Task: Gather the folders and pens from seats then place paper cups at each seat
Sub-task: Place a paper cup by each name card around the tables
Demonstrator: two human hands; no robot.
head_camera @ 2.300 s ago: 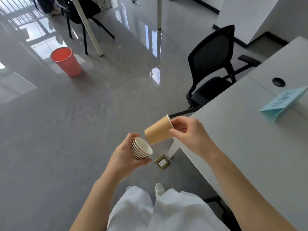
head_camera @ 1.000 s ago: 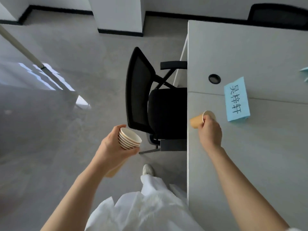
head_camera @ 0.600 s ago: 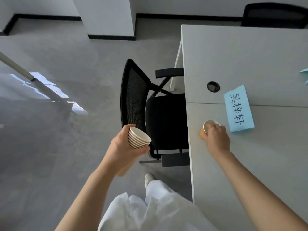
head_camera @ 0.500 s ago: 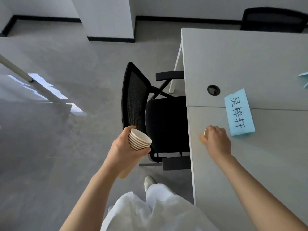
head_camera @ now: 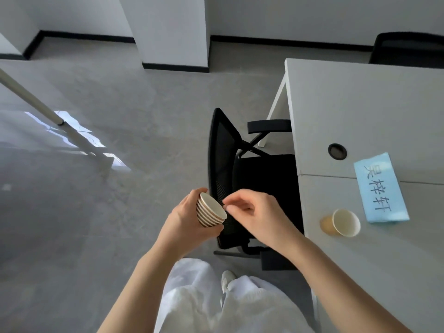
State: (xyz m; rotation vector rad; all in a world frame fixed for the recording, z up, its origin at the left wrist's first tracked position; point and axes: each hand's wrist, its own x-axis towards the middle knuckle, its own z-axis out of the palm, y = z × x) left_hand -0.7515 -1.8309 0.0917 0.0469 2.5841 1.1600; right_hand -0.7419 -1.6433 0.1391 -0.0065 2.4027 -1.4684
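Kraft-brown paper, 1 cup [head_camera: 342, 223] stands upright on the table [head_camera: 360, 104] at 3 o'clock, just beside the blue name card [head_camera: 379, 188], so this seat looks served. The left hand [head_camera: 185, 218] grips the nested cup stack [head_camera: 211, 209] at centre. The right hand [head_camera: 258, 213] holds nothing, thumb and forefinger poised at the top rim. Next, judging by this: pinch that rim and peel 1 cup free for another seat.
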